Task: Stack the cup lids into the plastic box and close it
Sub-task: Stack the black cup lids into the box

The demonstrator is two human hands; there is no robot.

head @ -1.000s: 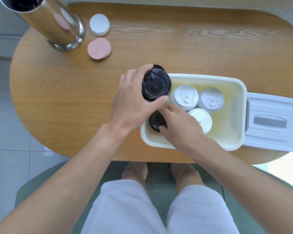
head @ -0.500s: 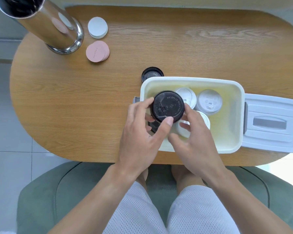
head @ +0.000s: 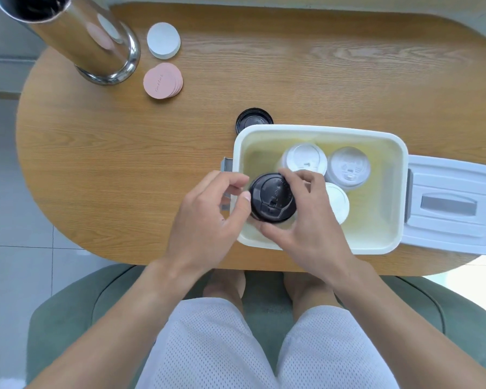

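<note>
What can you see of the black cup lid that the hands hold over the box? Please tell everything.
The black cup lid is round, of shiny black plastic, with a raised rim, embossed lettering and a sip tab on its top. It faces up, about level, over the near left corner of the plastic box. The right hand grips its edge with thumb and fingers; the left hand's thumb touches its left edge.

Looks like you're in a café: past your fingers (head: 230,179) sit coaster stacks (head: 162,80), a steel canister (head: 90,37), and takeaway-cup lids (head: 348,167).
</note>
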